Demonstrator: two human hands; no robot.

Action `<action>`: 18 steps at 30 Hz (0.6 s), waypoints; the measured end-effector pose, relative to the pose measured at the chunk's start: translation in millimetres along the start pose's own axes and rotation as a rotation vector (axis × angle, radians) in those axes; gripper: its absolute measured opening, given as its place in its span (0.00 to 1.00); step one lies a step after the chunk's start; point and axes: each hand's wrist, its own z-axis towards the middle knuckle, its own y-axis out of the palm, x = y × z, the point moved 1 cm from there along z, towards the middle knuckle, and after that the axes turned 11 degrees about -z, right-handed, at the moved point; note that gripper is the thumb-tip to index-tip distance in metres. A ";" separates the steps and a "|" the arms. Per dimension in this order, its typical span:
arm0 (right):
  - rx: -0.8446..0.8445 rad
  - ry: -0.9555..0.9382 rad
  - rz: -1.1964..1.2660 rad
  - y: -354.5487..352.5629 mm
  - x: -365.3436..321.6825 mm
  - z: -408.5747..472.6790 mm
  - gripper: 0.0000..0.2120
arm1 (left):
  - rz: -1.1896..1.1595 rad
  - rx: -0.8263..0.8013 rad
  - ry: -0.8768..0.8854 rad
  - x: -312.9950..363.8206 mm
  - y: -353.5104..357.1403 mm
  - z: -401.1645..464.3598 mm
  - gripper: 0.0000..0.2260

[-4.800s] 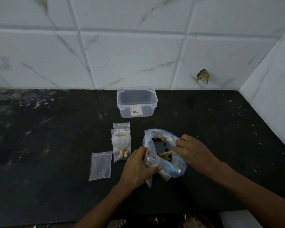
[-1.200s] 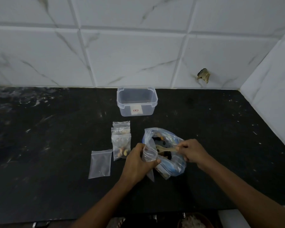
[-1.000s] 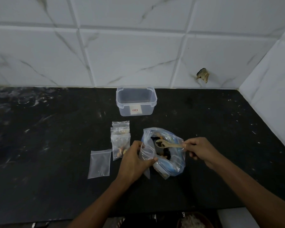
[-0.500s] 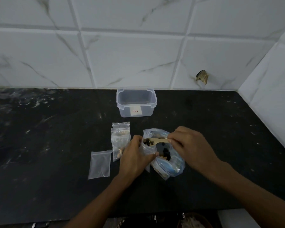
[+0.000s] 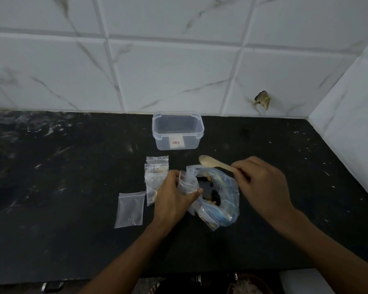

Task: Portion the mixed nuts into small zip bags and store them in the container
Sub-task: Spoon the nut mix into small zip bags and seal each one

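Left hand (image 5: 172, 200) pinches 1 small bag (image 5: 187, 183) open beside the nut bag (image 5: 219, 200). Right hand (image 5: 261, 185) fingers clamp the spoon (image 5: 212, 163) handle, bowl above the nut bag.

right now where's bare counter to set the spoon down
Bare counter lies right of the big nut bag, out to the side wall, and also right of the container. The wide stretch left of the empty zip bag is free. Between the bags it is crowded.
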 end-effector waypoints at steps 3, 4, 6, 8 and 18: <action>-0.258 0.322 0.120 26.5 20.0 -14.2 0.04 | 0.012 0.020 0.007 -3.5 -4.1 -3.2 0.25; -0.353 0.379 0.138 37.5 22.2 -22.3 0.06 | 0.018 0.021 0.010 -3.5 -5.0 -4.3 0.25; -0.467 0.439 0.141 57.7 23.3 -38.6 0.07 | 0.024 0.025 0.012 -2.9 -5.9 -6.3 0.25; -0.490 0.469 0.139 69.1 20.9 -48.0 0.06 | 0.024 0.035 0.021 -1.1 -5.8 -7.7 0.25; -0.310 0.315 -0.097 57.9 1.1 -37.9 0.07 | 0.012 0.074 0.079 8.1 -6.1 -15.5 0.28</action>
